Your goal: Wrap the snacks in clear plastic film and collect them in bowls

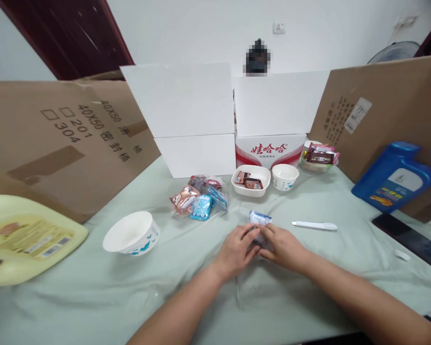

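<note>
Both hands meet over a small clear plastic packet with a blue edge near the middle of the cloth. My left hand grips its left side, fingers bent and closed on it. From the other side my right hand has its fingers pressed on the same packet. The lower part of the packet is hidden under the fingers, and its contents cannot be made out. Just right of my right hand lies a white utility knife. Several wrapped snack packets are heaped beyond my left hand.
A paper bowl stands at left by a yellow jug. Further back are a white tray with brown packets, a small bowl and a filled bowl. A blue bottle and dark phone are at right. Cardboard encloses the sides.
</note>
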The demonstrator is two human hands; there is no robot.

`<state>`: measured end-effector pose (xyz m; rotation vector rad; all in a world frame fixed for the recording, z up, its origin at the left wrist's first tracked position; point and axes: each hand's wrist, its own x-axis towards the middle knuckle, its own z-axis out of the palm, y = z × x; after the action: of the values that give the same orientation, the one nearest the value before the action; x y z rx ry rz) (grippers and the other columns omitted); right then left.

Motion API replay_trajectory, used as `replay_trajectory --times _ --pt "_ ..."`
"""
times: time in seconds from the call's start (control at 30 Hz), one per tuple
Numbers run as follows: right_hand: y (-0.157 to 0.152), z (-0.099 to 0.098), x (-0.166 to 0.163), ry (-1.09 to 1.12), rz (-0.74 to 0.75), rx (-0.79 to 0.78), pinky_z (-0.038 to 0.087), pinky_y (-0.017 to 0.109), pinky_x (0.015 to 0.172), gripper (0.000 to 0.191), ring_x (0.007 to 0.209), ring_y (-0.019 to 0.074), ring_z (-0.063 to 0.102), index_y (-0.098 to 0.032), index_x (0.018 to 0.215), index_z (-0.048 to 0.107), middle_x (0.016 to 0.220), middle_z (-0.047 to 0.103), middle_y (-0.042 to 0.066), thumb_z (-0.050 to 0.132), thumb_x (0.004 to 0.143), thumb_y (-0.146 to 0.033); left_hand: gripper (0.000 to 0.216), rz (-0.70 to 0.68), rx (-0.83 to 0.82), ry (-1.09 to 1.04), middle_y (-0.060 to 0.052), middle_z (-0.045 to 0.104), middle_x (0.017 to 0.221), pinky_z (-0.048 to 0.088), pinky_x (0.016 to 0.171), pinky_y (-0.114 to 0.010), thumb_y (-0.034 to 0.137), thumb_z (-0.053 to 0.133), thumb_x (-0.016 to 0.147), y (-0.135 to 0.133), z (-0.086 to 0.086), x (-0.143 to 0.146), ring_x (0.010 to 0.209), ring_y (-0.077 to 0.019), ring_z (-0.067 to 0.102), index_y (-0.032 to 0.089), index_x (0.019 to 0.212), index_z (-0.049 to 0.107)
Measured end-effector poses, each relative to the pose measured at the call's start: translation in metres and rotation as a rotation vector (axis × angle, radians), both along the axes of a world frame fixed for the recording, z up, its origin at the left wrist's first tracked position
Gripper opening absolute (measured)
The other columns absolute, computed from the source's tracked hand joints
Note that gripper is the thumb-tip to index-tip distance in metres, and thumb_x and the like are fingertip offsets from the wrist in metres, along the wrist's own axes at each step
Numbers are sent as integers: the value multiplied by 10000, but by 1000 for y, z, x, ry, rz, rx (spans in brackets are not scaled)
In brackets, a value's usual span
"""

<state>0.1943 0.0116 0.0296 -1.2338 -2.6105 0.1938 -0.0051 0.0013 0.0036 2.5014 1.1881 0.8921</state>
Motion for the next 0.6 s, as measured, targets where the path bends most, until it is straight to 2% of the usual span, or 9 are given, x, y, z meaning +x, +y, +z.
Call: replay_trajectory --times 0.07,0.13,0.23,0.33,0.4,0.47,0.53,0.6 --pt "4 10 17 95 69 -73 494 324 846 467 1011 225 625 -172 1285 520 1182 612 123 629 857 -322 364 -7 16 25 -136 516 1332 453 992 -458 281 530 899 2 -6 1 1181 -277 516 205 1256 532" --pt "12 23 41 117 58 -84 475 324 891 343 1040 210 612 -207 1208 576 1178 620 96 596 878 -298 323 6 24 41 -136 526 1325 468 979 -465 273 529 903 4 -10 -1 1173 -278 527 202 1217 556" --pt "26 36 78 -86 -150 -42 450 382 889 273 1042 259 600 -202 1092 626 1111 648 97 634 822 -236 305 2 35 42 -129 540 1316 485 972 -454 263 555 891 7 -12 -3 1171 -268 542 204 1189 564" --pt "39 36 103 -391 -346 -105 436 383 786 218 961 294 615 -179 990 645 997 667 110 605 779 -143 283 -25 42 17 -127 555 1306 488 978 -443 279 631 845 8 -11 -2 1171 -264 552 197 1111 582" --pt "44 32 107 -463 -366 -168 421 340 725 181 888 263 627 -165 946 638 939 662 109 532 809 -111 193 -48 50 -12 -121 586 1265 496 973 -418 248 632 839 7 -10 -1 1155 -249 567 190 1020 594" --pt "43 29 101 -406 -343 -160 410 308 686 183 824 224 623 -156 955 619 936 648 106 466 860 -123 100 -56 63 -41 -118 610 1224 505 960 -390 191 583 860 7 -11 -1 1139 -231 583 186 959 591" --pt "35 28 86 -258 -302 -77 413 292 683 208 799 195 608 -155 1021 592 978 626 102 421 903 -153 97 -49 70 -58 -123 604 1225 511 952 -374 151 537 871 7 -11 0 1139 -222 587 182 947 588" --pt "24 28 66 -106 -198 27 420 284 700 248 809 181 590 -166 1093 575 1006 604 95 392 925 -166 119 -39 70 -61 -131 581 1249 510 954 -372 146 528 869 7 -11 0 1152 -225 579 181 965 588"
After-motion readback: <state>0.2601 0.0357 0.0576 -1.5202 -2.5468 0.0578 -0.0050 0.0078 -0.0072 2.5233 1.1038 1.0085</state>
